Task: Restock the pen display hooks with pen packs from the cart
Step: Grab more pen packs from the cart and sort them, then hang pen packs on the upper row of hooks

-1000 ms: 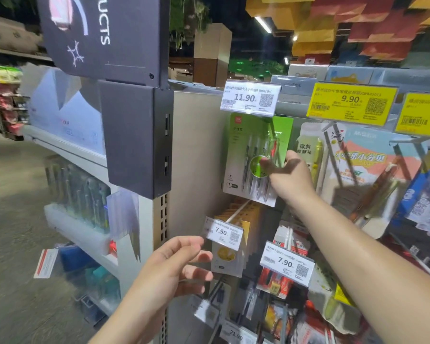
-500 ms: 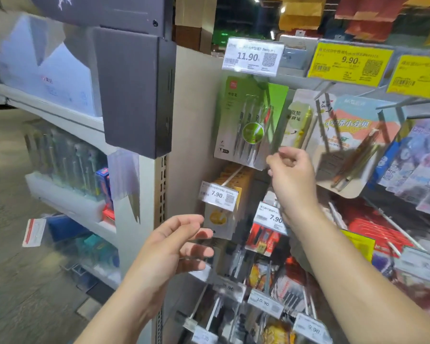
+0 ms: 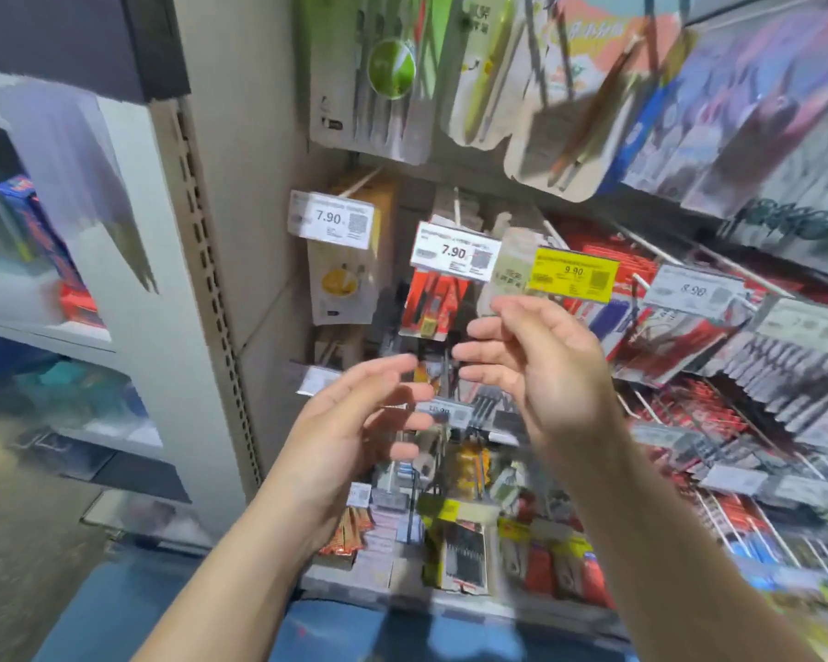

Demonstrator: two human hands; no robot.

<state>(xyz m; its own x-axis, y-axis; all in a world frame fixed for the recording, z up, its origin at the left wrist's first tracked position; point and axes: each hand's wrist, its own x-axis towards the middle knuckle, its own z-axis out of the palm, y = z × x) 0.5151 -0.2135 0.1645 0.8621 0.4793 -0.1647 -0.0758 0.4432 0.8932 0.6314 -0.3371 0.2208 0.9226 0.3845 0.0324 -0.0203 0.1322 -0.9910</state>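
Both the left hand [image 3: 350,422] and right hand [image 3: 541,370] hover empty with loosely spread fingers, just below the red pen pack [image 3: 433,303] on its display hook.

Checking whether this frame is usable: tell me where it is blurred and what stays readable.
Head view: motion blur smears the right-hand packs and lower shelf; both hands, left and right, are soft-edged; the 7.90 tag stays readable.

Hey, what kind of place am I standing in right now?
Most likely the stationery aisle of a shop. Pen packs hang in rows on display hooks, and price tags such as the white 7.90 tag and the yellow 9.90 tag sit at the hook ends.
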